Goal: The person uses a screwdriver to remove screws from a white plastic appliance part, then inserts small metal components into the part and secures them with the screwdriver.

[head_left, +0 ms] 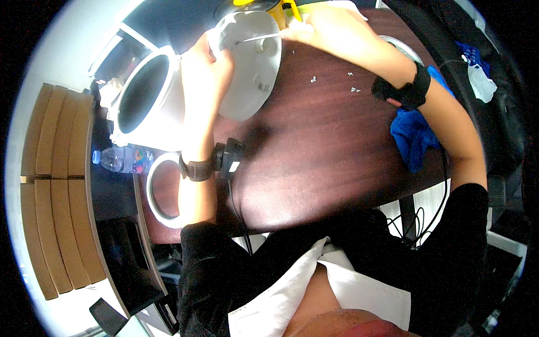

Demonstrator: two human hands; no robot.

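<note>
Brown panels [56,191] stand upright at the far left of the frame. Next, a clear bottle [120,160] with a blue cap lies on its side, left of centre. A white-rimmed drum [145,92] sits above it, upper left. The left hand [208,70] grips the left edge of a white shell [244,81], tilted at upper centre. A slim metal tool [261,37], held by the right hand [325,31], extends into the shell. Small bright pieces [355,90] lie on the tabletop [314,146], upper right of centre; a blue cloth [412,135] lies farther right.
</note>
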